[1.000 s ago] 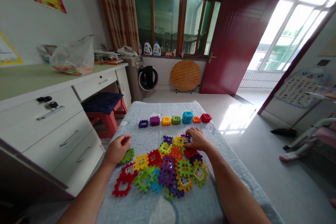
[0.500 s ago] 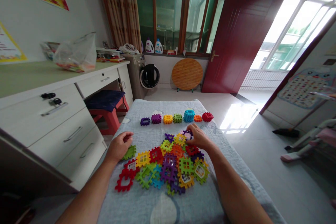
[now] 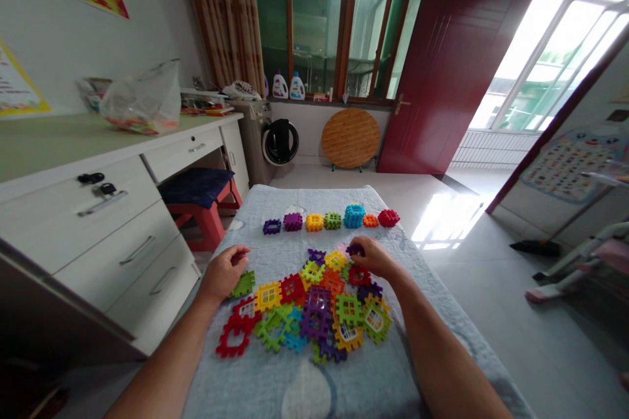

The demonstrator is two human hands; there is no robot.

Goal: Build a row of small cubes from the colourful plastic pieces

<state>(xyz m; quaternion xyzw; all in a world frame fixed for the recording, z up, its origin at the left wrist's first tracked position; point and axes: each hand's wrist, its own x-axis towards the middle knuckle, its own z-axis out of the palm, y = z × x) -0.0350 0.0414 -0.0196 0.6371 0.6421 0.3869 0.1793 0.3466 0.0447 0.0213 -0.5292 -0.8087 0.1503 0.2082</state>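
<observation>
Beyond the loose pile of notched plastic tiles (image 3: 317,314), a row of color-sorted stacks (image 3: 333,220) crosses the cloth-covered table (image 3: 255,383). At the pile's far right edge, the right hand (image 3: 372,256) pinches a dark purple tile (image 3: 356,250) between thumb and fingers. At the pile's left end, the left hand (image 3: 226,270), fingers curled, lies beside a green tile (image 3: 243,284); whether it grips this tile cannot be told. Left of the pile, beyond the table, stands a red stool (image 3: 209,229) with a dark seat.
</observation>
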